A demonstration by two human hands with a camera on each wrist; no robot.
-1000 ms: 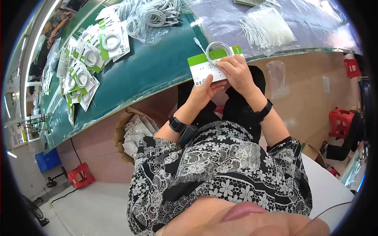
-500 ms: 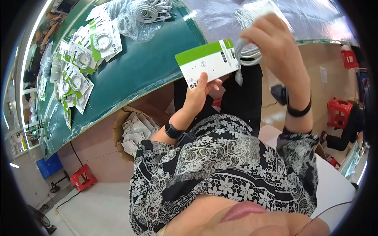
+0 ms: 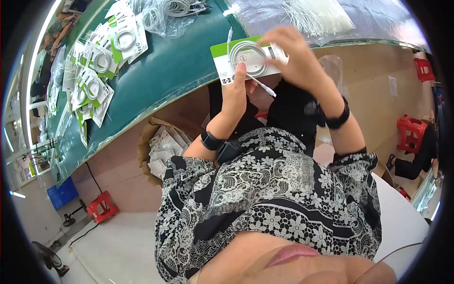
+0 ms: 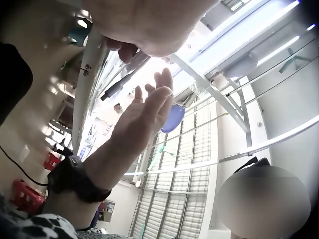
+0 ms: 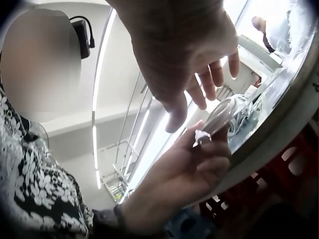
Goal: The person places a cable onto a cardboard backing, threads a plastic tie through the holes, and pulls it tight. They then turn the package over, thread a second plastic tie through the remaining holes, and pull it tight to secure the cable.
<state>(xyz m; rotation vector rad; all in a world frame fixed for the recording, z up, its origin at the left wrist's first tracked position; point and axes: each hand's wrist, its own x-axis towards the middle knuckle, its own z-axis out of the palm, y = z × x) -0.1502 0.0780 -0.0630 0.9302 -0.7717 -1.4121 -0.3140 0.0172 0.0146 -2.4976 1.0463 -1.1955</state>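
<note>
At the frame's upper centre, the left hand point(image 3: 234, 97) pinched a card point(image 3: 251, 58) bearing a coiled cable point(image 3: 232, 55); the right hand point(image 3: 298, 60) hovered near the card, fingers spread.

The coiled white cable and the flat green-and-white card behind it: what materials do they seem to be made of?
The cable looks sheathed in smooth plastic or rubber, bending in round loops. The card seems printed cardboard: thin, flat, straight-edged; any glossy coating is unclear.
</note>
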